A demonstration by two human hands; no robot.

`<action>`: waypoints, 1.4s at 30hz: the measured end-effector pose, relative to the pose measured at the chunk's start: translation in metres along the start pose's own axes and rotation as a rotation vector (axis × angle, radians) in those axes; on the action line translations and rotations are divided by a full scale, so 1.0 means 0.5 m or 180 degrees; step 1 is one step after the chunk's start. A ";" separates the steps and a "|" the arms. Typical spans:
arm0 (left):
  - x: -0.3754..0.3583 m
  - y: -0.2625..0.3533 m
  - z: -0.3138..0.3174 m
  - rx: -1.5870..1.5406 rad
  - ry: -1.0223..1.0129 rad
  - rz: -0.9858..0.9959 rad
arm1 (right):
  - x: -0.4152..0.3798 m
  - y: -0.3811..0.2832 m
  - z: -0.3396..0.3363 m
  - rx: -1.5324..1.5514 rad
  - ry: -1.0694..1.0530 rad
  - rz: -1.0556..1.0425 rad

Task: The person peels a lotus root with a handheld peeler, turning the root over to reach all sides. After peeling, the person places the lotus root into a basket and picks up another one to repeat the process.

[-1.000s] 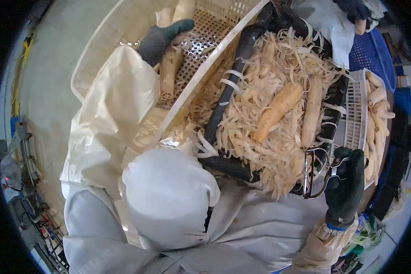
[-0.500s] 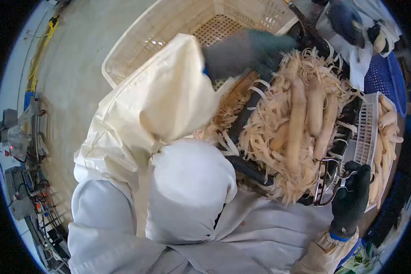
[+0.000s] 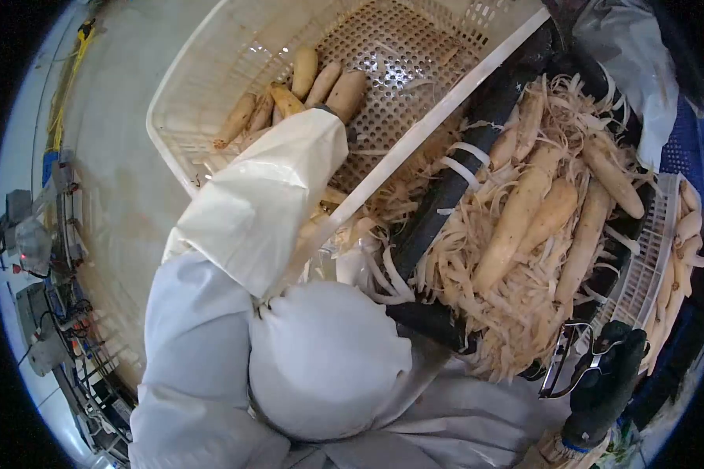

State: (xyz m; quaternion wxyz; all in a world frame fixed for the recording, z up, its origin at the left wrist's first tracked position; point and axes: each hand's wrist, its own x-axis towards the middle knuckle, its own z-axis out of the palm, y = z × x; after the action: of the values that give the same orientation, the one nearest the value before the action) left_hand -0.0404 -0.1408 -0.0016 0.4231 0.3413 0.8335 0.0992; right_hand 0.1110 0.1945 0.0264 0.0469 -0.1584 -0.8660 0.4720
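Observation:
My right hand [image 3: 608, 383], in a dark glove, is closed round the handle of a metal peeler [image 3: 565, 358] at the lower right. Its frame lies beside a heap of pale peel strips [image 3: 477, 313]. Several long tan roots, perhaps lotus root, rest on that heap, one root [image 3: 518, 219] near its middle. My left arm reaches into a large cream basket [image 3: 168, 117], where several more roots [image 3: 347, 95] lie. Just a sliver of my left hand [image 3: 330, 112] shows past the cream sleeve, right by those roots; its fingers are hidden.
A black-edged holder [image 3: 446, 205] surrounds the peel heap. Farther right, a white basket [image 3: 655, 234] stands beside pale peeled roots [image 3: 684, 230], with a blue mesh basket [image 3: 690, 148] behind. Grey clothing of another person [image 3: 630, 62] appears at the top right. Machinery and cables [image 3: 51, 313] line the left.
My left hand has swung left from the far side of the peel heap into the cream basket. More roots lie across the heap. My right hand keeps the peeler; the view has shifted slightly.

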 end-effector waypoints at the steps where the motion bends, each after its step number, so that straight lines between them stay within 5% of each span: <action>1: 0.001 0.008 -0.016 -0.0008 -0.0020 0.0002 | 0.001 -0.004 0.005 -0.0027 0.0076 0.0350; 3: 0.010 0.022 -0.051 0.0066 -0.0219 0.0280 | 0.004 -0.002 0.011 -0.0069 0.0169 0.0695; 6: 0.015 0.037 -0.085 0.0186 -0.0507 0.0704 | 0.012 -0.001 0.010 -0.0375 0.0164 0.0143; 9: -0.004 0.070 -0.121 0.0183 0.0074 0.0665 | 0.020 -0.022 -0.002 -0.0857 -0.0105 0.0163; 11: -0.014 0.107 -0.155 0.0420 0.0254 0.0633 | 0.002 -0.022 0.006 0.0240 0.0253 0.0727; 13: -0.001 0.085 -0.030 0.0756 0.0180 -0.1762 | -0.010 -0.011 0.005 0.0107 0.0316 0.0429; 14: 0.093 -0.031 -0.062 0.0484 0.0663 -0.1562 | -0.014 -0.006 0.006 -0.0030 0.0343 0.0182; 15: 0.225 -0.194 -0.133 0.0042 0.1200 -0.1040 | -0.013 -0.003 0.013 -0.0800 0.0464 -0.0447; 18: 0.332 -0.367 -0.177 -0.2721 0.1743 0.0108 | -0.012 -0.028 0.034 -0.0144 0.0738 -0.0459; 19: 0.324 -0.383 -0.180 -0.4177 0.1382 0.0466 | -0.008 -0.078 0.017 0.1532 0.0616 0.1054; 20: 0.295 -0.373 -0.196 -0.5481 0.0768 0.0877 | -0.003 -0.089 0.011 0.1563 0.0657 0.0980; 21: 0.250 -0.369 -0.199 -0.5409 0.0792 0.0951 | 0.000 -0.094 0.006 0.1967 0.0714 0.1313; 22: 0.135 -0.287 -0.204 -0.3192 0.1933 0.1851 | -0.001 -0.096 0.006 0.2377 0.0763 0.1643; 23: 0.048 -0.217 -0.219 -0.0802 0.2820 0.2507 | -0.005 -0.085 0.024 0.2062 0.0962 0.1095; 24: 0.017 -0.170 -0.245 -0.0729 0.2840 0.2576 | -0.008 -0.094 0.025 0.2096 0.1020 0.1021; 26: -0.015 -0.064 -0.284 -0.3929 0.1588 0.1107 | -0.013 -0.111 0.015 0.1986 0.0897 0.0465; 28: -0.064 0.034 -0.284 -0.3702 0.1728 0.1138 | -0.016 -0.118 0.006 0.1914 0.1148 0.0126; 30: -0.082 0.096 -0.267 -0.3027 0.2074 0.1511 | -0.018 -0.173 0.001 0.0220 0.1183 -0.1303; 31: -0.090 0.133 -0.251 -0.2893 0.2181 0.1619 | -0.012 -0.195 -0.002 0.0214 0.1215 -0.1301; 33: -0.098 0.206 -0.227 -0.2748 0.2167 0.1878 | 0.001 -0.222 -0.008 0.2614 0.0582 -0.0035; 34: -0.092 0.237 -0.208 -0.2623 0.2151 0.2128 | -0.002 -0.222 -0.017 0.2603 0.0609 0.0039; 36: -0.064 0.282 -0.174 -0.2431 0.2035 0.2196 | -0.014 -0.211 -0.036 0.0972 0.0187 -0.0827; 37: -0.047 0.303 -0.165 -0.2164 0.2021 0.2289 | -0.020 -0.208 -0.035 0.2635 0.0121 -0.0166; 42: 0.046 0.354 -0.039 -0.2085 0.2048 0.2514 | -0.006 -0.070 -0.032 0.3352 0.0521 0.0521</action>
State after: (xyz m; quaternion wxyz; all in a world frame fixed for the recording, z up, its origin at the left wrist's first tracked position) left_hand 0.0209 0.0089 0.0761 0.1641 0.4297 0.6561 0.5984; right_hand 0.1094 0.1889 0.0647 0.1504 -0.2167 -0.4905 0.8305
